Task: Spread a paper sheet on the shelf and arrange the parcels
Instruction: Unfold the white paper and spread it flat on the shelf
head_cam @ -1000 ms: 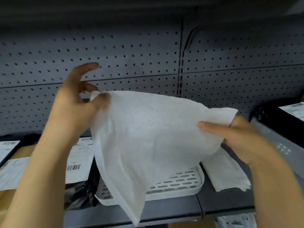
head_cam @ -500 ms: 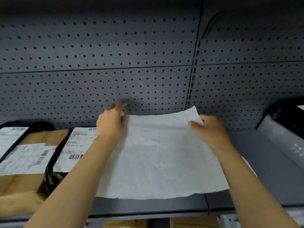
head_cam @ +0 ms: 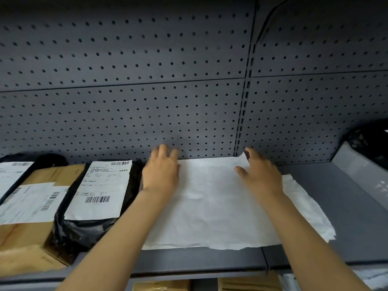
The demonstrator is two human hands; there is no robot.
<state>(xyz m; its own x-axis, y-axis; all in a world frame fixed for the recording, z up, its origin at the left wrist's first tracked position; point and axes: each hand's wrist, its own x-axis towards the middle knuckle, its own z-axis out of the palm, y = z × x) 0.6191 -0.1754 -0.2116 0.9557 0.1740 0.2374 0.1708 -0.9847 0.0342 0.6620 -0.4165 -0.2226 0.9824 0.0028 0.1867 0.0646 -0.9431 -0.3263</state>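
Lower level, nearest edge: brown cardboard boxes (head_cam: 161,286), only their tops in view below the shelf lip.

Shelf (head_cam: 199,261): grey metal, front strip bare.

Paper sheet (head_cam: 210,217): white, lying flat on the shelf across its middle, front edge ragged, far edge at the foot of the back wall. A second piece of white paper (head_cam: 304,204) shows from under its right side (whether it is separate or a fold, cannot tell).

Left hand (head_cam: 160,171): palm down, fingers open and spread, resting on the sheet's far left corner; it grips nothing.

Right hand (head_cam: 262,173): palm down, fingers open, pressing the sheet near its far right corner, where the paper's tip curls up slightly; it grips nothing.

Parcels, left of the sheet: black plastic bag (head_cam: 84,223) with a white barcode label, just beside the left hand; beyond it a cardboard box (head_cam: 25,232) with labels.

Right end: grey bag (head_cam: 361,171), partly cut off by the frame.

Back: grey pegboard wall (head_cam: 147,91).
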